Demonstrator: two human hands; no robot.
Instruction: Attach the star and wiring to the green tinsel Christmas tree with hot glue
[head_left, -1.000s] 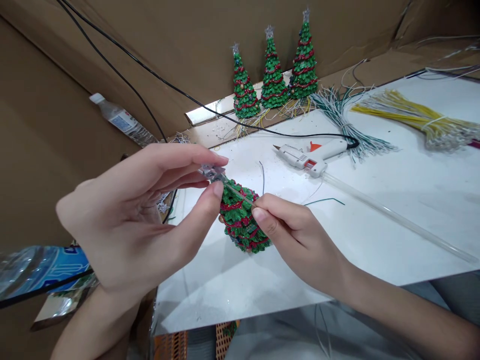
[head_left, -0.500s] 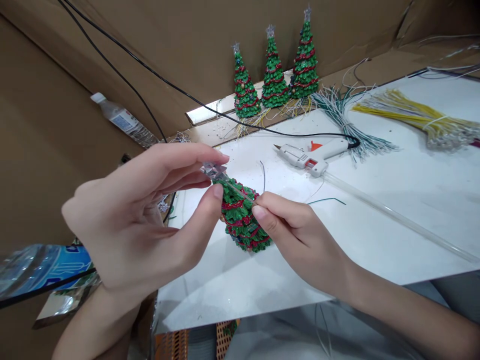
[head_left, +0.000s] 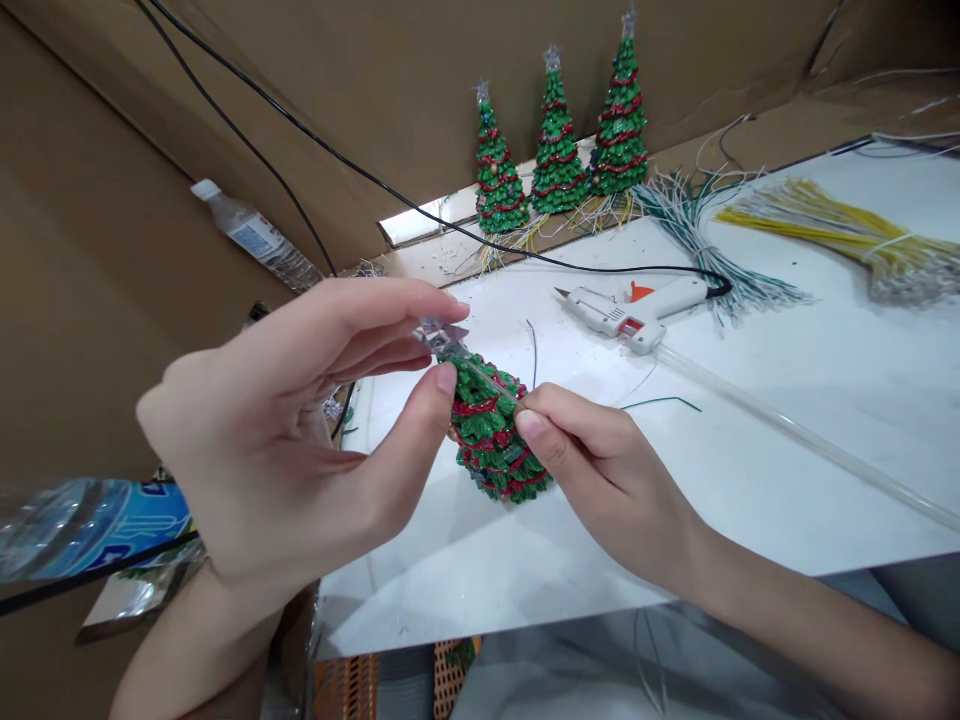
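Note:
A small green Christmas tree figurine (head_left: 499,455) with red garlands tilts over the white table, its top toward my left hand. At its tip is a clear plastic star (head_left: 442,338), which my left hand (head_left: 315,410) grips between the thumb and the fingers. My right hand (head_left: 600,460) is closed in a pinch on a thin pale strand (head_left: 487,375). That strand runs from just below the star, in front of the tree, to my right fingertips. Whether it is wire or a fine rod, I cannot tell. My right hand hides part of the tree's lower side.
Behind stand three finished-looking trees (head_left: 559,165) with stars. A white glue gun (head_left: 619,315) with a long glue stick (head_left: 795,425) lies to the right, near green-white wires (head_left: 712,240) and yellow wires (head_left: 832,225). A black cable (head_left: 450,222) crosses behind. Bottles (head_left: 259,240) lie left.
The whole scene sits slightly further right in view. Both hands keep their grips on the star and the strand, with hardly any movement relative to the tree.

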